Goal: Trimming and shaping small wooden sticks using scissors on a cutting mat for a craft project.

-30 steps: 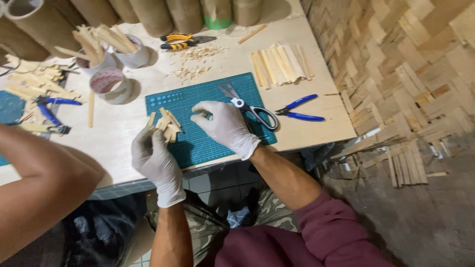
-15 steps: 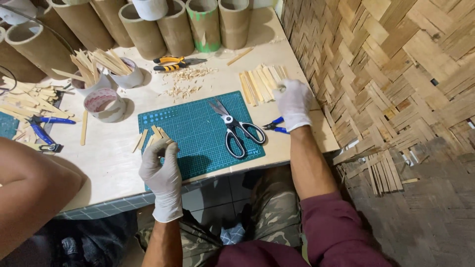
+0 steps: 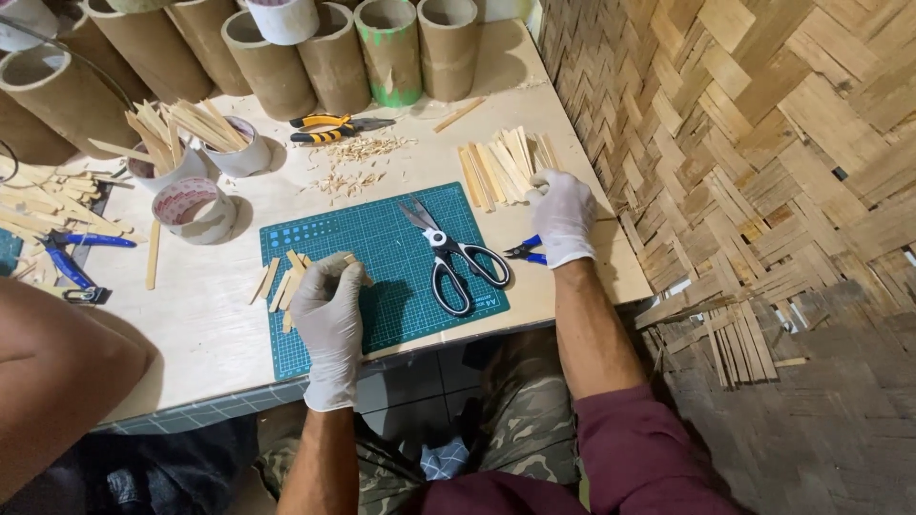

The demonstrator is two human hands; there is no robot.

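While the left hand (image 3: 329,319) presses short sticks (image 3: 286,278) onto the mat (image 3: 382,267) at frame centre | right hand (image 3: 561,215), fingers curled, touches stick pile (image 3: 501,167) upper right, grip unclear | best pinch one straight strip.

A single head-worn camera looks steeply down from close above onto the worktable (image 3: 219,334) and woven wall (image 3: 763,143).

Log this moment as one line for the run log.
left hand: on short wood pieces, cutting mat | right hand: on stick pile | scissors: idle on mat
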